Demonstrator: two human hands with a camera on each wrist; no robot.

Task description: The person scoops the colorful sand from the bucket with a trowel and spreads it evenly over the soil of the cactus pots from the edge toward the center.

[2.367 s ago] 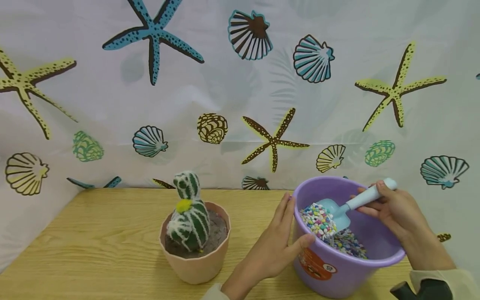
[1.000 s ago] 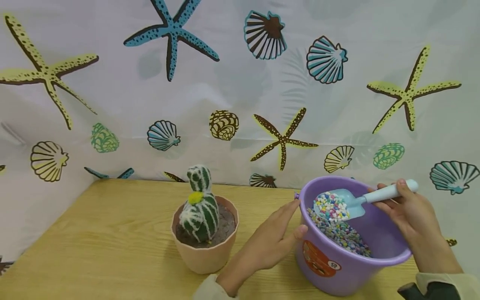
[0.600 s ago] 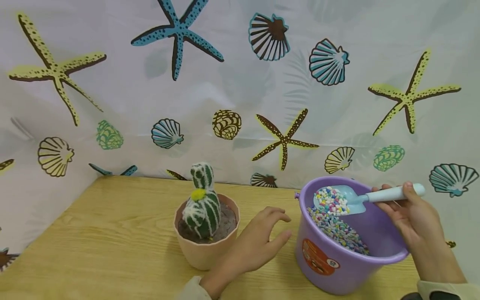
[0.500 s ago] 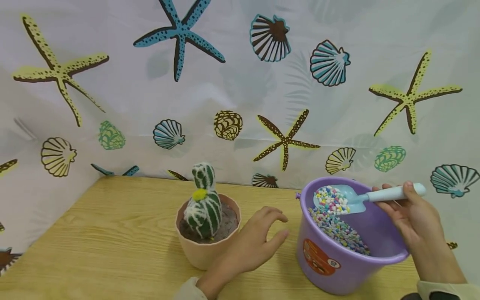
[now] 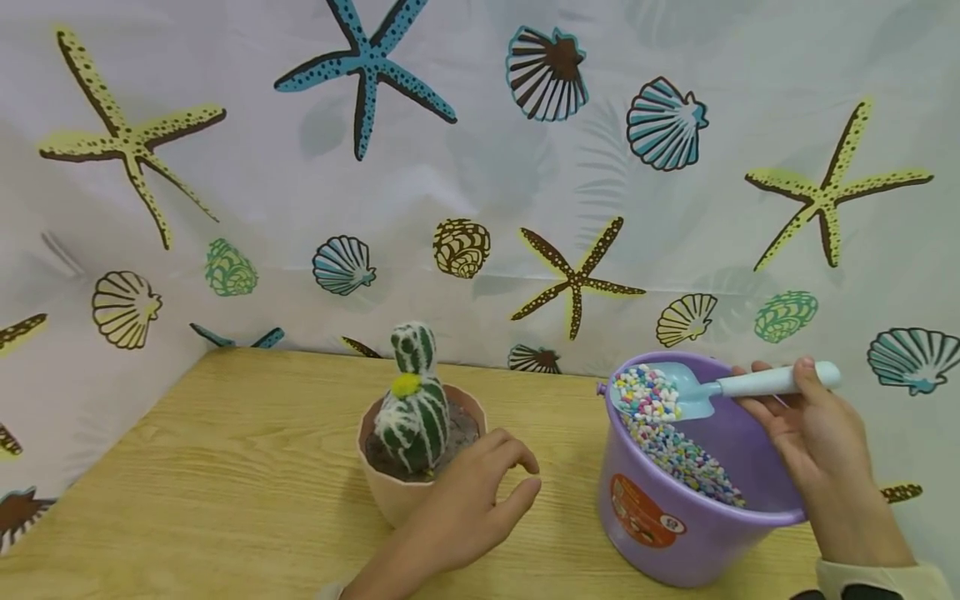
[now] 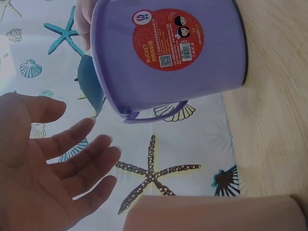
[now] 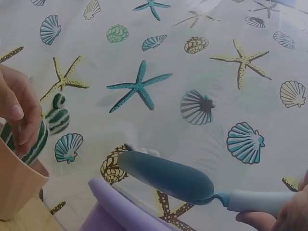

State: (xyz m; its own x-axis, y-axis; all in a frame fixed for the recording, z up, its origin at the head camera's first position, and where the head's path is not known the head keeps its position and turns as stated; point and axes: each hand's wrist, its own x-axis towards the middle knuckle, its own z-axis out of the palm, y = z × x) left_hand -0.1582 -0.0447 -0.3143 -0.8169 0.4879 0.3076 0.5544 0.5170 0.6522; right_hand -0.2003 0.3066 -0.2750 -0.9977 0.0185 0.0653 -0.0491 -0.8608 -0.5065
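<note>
My right hand [image 5: 821,437] grips the pale handle of a light blue scoop [image 5: 693,396], its blade loaded with small multicoloured pebbles [image 5: 647,393]. In the head view the blade overlaps the left rim of a purple bucket [image 5: 667,508]; the right wrist view shows it above that rim. More pebbles [image 5: 690,462] lie inside the bucket. My left hand [image 5: 468,500], fingers loosely bent and holding nothing, is in front of the right side of a peach pot [image 5: 386,492]. In the pot a green and white cactus [image 5: 416,421] with a yellow flower stands in grey soil.
The pot and bucket stand on a wood-grain table [image 5: 225,467], pot on the left. Behind hangs a white cloth [image 5: 480,167] printed with starfish and shells. The bucket's purple handle [image 6: 168,113] hangs down its side in the left wrist view.
The scoop has risen from the bucket with its pebbles and lately shifted left toward the rim. My left hand has let go of the bucket's rim and moved left to the pot.
</note>
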